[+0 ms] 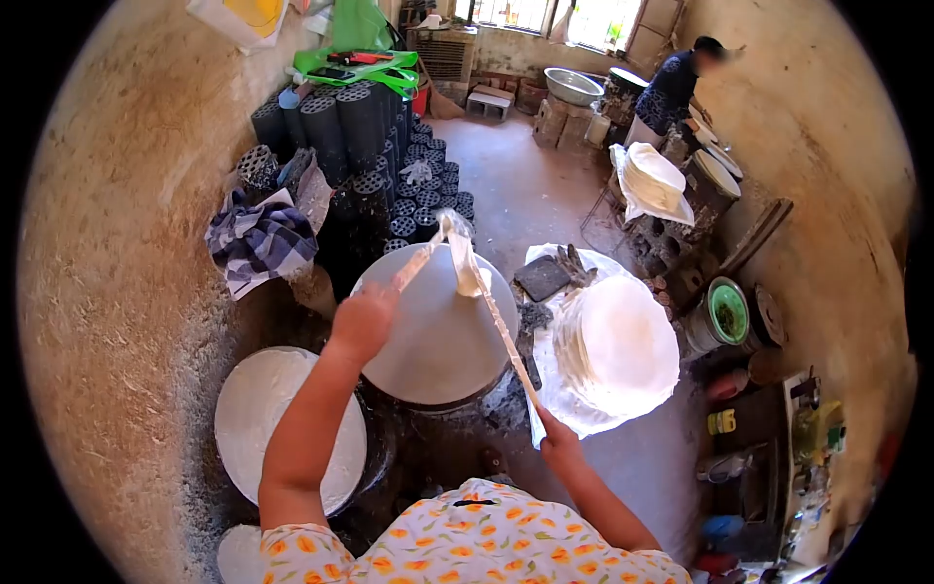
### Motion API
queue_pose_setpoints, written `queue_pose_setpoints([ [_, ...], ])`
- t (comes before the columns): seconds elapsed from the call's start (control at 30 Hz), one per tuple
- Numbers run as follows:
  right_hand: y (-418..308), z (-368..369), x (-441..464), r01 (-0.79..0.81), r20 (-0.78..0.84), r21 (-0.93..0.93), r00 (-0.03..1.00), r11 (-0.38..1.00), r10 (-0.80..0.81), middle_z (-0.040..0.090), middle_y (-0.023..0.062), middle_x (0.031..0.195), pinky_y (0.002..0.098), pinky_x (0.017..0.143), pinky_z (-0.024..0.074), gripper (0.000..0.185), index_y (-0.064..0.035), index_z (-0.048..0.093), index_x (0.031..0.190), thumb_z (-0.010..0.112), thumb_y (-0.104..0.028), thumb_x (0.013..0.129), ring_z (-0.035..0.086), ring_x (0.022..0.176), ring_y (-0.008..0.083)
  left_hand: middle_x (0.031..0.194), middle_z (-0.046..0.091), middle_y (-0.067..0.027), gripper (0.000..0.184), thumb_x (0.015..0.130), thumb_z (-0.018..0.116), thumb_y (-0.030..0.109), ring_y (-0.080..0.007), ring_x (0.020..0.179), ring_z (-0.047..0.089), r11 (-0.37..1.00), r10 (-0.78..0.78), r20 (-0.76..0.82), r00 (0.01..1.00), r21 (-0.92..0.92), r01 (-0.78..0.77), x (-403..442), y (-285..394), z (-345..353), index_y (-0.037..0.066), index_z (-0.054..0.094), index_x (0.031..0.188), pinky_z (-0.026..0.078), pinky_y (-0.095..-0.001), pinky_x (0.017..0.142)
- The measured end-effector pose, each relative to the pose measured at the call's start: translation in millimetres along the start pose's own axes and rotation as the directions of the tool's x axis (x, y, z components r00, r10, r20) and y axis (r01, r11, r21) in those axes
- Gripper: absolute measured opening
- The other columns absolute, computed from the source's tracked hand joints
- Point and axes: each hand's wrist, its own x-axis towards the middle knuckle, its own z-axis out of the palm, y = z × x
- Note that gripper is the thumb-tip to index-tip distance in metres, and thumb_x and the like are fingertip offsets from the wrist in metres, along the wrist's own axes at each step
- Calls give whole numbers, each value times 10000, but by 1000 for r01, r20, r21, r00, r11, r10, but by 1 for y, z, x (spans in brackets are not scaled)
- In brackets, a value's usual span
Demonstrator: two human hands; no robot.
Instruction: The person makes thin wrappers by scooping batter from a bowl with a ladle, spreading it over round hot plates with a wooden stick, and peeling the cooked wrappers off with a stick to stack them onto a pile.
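My left hand (364, 323) is closed around a pale wooden handle (415, 268). It slants up to a shiny, whitish end that I cannot make out clearly, above the far side of a round pale griddle (428, 341). My right hand (558, 443) grips a long thin wooden stick (509, 341), its far part over the griddle. A soft white strip (465, 265) hangs where the two tools come close together. Left of the griddle is a round tub of white batter (253, 409). On its right, a stack of thin round white sheets (623, 336) lies on a white cloth.
Black coal briquettes (358, 127) are piled at the left, with a checked cloth (261, 238) nearby. Dark gloves (576, 265) lie beside the stack. At the back right a person (671, 90) bends over drums near another sheet stack (654, 177). A green basin (727, 310) stands right.
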Motion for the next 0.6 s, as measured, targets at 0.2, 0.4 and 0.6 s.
queue_pose_setpoints([
  [0.2, 3, 5, -3, -50, 5, 133, 999, 990, 50, 651, 151, 1061, 333, 732, 498, 680, -198, 470, 1347, 470, 82, 727, 645, 839, 239, 840, 569, -135, 392, 864, 520, 91, -257, 662, 607, 998, -57, -224, 973, -16, 55, 16, 6, -57, 41, 522, 1252, 500, -381, 553],
  [0.4, -8, 12, 30, 13, -51, 186, 999, 982, -4, 642, 174, 1084, 340, 796, 488, 668, -193, 470, 1344, 445, 83, 736, 643, 954, 262, 671, 512, 2, 403, 926, 479, 114, -35, 448, 437, 153, -400, 71, 914, -978, 142, -3, 24, -74, 9, 454, 1314, 372, -182, 405],
  [0.6, -39, 42, 129, 50, 69, 139, 996, 989, -61, 611, 252, 1034, 405, 809, 479, 615, -174, 487, 1316, 468, 51, 743, 601, 954, 393, 694, 523, -8, 361, 932, 473, 109, -53, 453, 470, -98, -369, 335, 867, -942, 322, -36, 22, -41, 20, 481, 1282, 382, -188, 383],
])
